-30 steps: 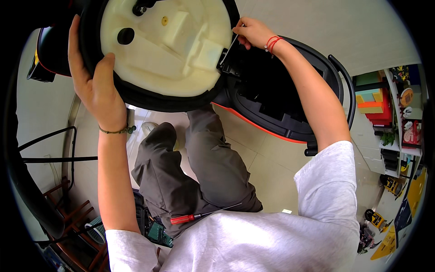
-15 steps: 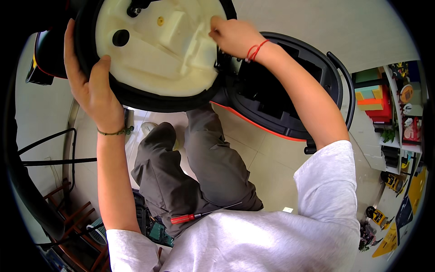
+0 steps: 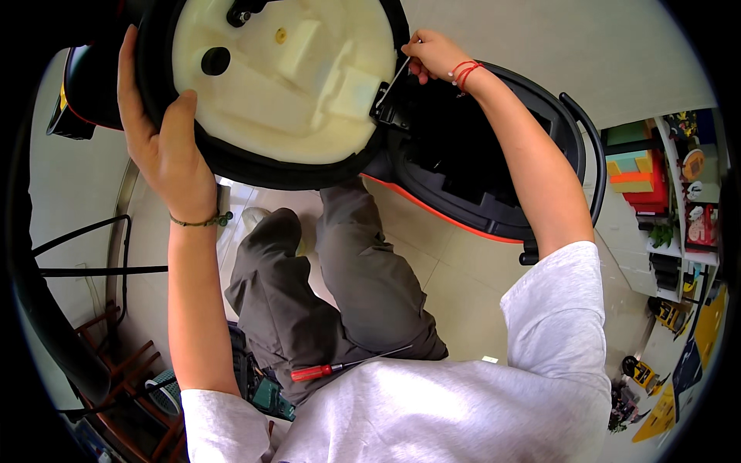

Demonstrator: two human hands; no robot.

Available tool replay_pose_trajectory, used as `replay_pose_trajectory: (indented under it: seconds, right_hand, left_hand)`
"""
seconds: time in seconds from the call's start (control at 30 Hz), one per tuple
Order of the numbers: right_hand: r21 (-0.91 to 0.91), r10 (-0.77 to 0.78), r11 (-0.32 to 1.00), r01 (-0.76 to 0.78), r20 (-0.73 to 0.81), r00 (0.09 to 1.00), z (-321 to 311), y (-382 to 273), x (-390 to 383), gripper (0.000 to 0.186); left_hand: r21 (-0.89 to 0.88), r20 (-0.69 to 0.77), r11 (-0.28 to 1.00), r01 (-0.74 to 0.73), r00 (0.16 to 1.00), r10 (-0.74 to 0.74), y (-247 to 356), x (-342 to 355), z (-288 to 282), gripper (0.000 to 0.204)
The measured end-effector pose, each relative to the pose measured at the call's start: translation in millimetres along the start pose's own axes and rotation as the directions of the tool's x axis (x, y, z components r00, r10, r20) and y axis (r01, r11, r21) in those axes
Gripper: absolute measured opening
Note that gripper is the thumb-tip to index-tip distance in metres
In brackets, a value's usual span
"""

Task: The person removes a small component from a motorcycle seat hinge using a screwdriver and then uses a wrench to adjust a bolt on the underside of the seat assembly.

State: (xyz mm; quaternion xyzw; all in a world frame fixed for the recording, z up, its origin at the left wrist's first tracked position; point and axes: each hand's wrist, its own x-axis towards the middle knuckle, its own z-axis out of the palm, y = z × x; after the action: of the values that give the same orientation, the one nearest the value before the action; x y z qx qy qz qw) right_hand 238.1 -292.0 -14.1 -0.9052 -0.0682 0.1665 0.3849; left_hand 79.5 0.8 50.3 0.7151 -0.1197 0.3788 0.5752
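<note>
A scooter seat (image 3: 266, 100) is tipped up, its cream plastic underside facing me and a black padded rim round it. My left hand (image 3: 174, 147) grips the rim at the left, thumb on the inner edge and fingers along the outside. A black hinge (image 3: 386, 108) joins the seat to the scooter body on the right. Between the fingertips of my right hand (image 3: 432, 55) is a thin silver metal rod (image 3: 397, 76), slanting down with its lower end at the hinge. What shape its upper end has is hidden in the fingers.
The dark storage compartment (image 3: 455, 147) lies open beside the seat, with a black grab rail (image 3: 593, 147) at its right. A red-handled screwdriver (image 3: 312, 373) rests on my lap. A green tool case (image 3: 266, 397) is on the floor at lower left; shelves (image 3: 668, 208) stand at right.
My right hand has moved right, from over the seat's underside to beside the hinge, and the rod now shows. The seat and left hand have shifted slightly right.
</note>
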Motion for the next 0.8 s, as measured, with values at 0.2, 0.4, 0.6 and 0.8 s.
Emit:
replay_pose_trajectory:
  seconds: [0.2,0.4,0.6,0.8]
  right_hand:
    - [-0.058,0.098,0.994,-0.094,0.084,0.992,3,4,14,0.026]
    - [-0.101,0.231,0.972,-0.214,0.206,0.951,2,-2,25,0.029]
    - [-0.306,-0.234,0.927,0.216,-0.022,0.972,26,-27,-7,0.022]
    - [-0.6,-0.555,0.726,0.335,-0.224,0.801,17,-14,-24,0.023]
  left_hand:
    - [0.012,0.01,1.0,-0.014,1.0,0.014,-1,0,-1,0.057]
    - [-0.014,-0.001,1.0,0.009,1.0,-0.009,0,0,1,0.059]
    - [0.007,-0.02,1.0,-0.016,1.0,0.016,-2,0,2,0.063]
    - [-0.016,-0.01,1.0,-0.004,1.0,0.004,-1,1,-1,0.062]
